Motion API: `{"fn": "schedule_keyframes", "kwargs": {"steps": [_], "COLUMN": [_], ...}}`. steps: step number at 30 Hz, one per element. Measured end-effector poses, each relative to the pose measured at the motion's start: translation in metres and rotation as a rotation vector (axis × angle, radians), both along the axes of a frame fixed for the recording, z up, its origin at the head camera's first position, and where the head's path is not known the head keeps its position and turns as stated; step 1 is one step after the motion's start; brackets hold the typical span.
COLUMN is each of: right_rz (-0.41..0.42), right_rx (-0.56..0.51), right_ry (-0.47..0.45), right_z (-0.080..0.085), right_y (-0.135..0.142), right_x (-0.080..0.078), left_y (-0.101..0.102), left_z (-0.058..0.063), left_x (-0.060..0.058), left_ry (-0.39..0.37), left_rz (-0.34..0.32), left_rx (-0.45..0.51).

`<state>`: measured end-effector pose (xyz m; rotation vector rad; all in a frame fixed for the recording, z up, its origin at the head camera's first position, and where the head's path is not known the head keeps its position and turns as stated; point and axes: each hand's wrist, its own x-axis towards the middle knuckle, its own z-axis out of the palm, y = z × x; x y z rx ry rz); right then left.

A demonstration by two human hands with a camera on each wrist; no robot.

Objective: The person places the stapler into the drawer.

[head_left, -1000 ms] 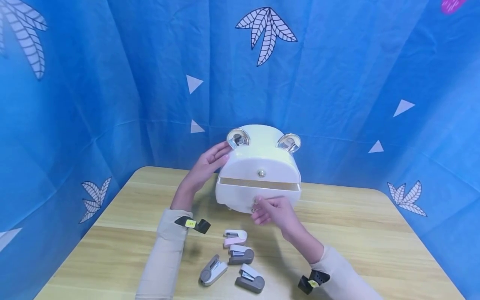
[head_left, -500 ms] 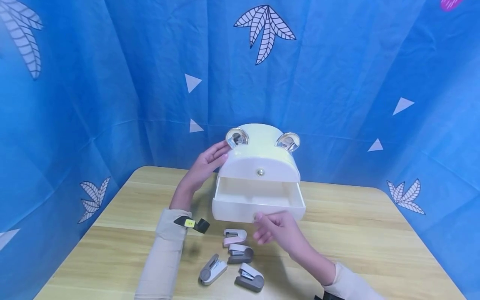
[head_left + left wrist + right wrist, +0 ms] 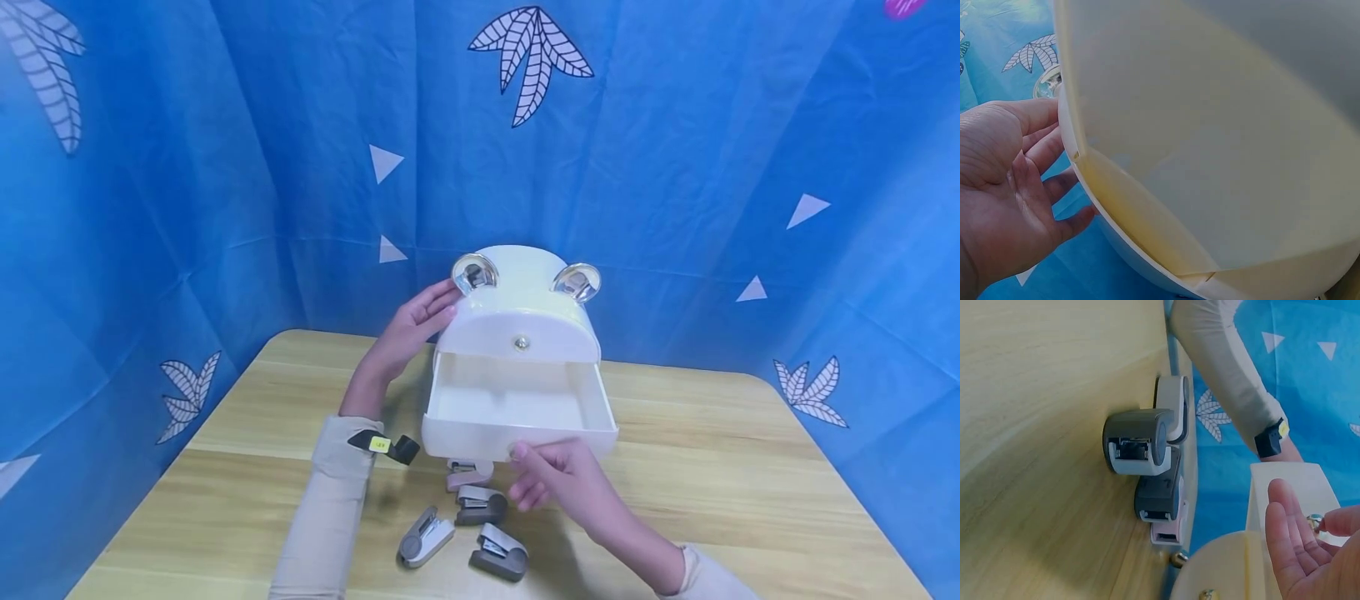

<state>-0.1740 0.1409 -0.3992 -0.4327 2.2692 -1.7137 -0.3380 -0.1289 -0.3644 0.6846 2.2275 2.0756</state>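
Drawer (image 3: 468, 438), the lower one in a white box (image 3: 525, 279), is held open toward the front edge of the table (image 3: 712, 467), its white inside exposed. Its small metallic knob (image 3: 1314, 522) is pinched between the thumb and fingers of the right hand (image 3: 558, 475). The left side wall of the box is touched by the left hand (image 3: 412, 329), whose fingers are relaxed and loosely extended just beside one silvery ear (image 3: 475, 275). The box is placed near the back edge of the table, about midway between its left and right edges, and its upper drawer (image 3: 480, 332) is closed.

Four small staplers are laid between the box and the front edge. A pink-and-white stapler (image 3: 472, 477) is partly covered, from the head view, by the drawer front. Just in front of it a grey-and-white stapler (image 3: 482, 508) is seen; whether the two are touching cannot be told. Nearer the front edge, a slanted stapler (image 3: 426, 539) is set toward the left edge and a dark-based stapler (image 3: 500, 555) toward the right. A blue curtain (image 3: 660, 167) is hung behind the back edge.
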Motion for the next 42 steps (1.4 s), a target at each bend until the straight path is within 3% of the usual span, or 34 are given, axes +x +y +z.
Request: {"fn": "schedule_keyframes", "kwargs": {"steps": [5, 8, 16, 24, 37, 42], "right_rz": [0.033, 0.093, 0.269, 0.310, 0.351, 0.351], "right_rx": [0.017, 0.069, 0.389, 0.663, 0.876, 0.941], "right_ry": [0.015, 0.077, 0.351, 0.511, 0.687, 0.703], "right_z": [0.002, 0.002, -0.001, -0.008, -0.025, -0.034], "right_y": [0.002, 0.005, 0.005, -0.001, -0.009, -0.011], "right_x": [0.000, -0.001, 0.003, 0.015, 0.025, 0.030], "left_y": [0.000, 0.000, 0.000, 0.000, -0.001, -0.001], "left_z": [0.001, 0.001, 0.001, 0.001, 0.000, 0.000], "left_x": [0.002, 0.002, 0.001, 0.001, 0.001, 0.001], "left_ry": [-0.003, -0.003, 0.003, -0.003, -0.005, -0.002], "left_rz": [-0.004, -0.005, -0.008, 0.002, 0.012, 0.012], "left_rx": [0.003, 0.006, 0.008, 0.003, -0.009, -0.006]}}
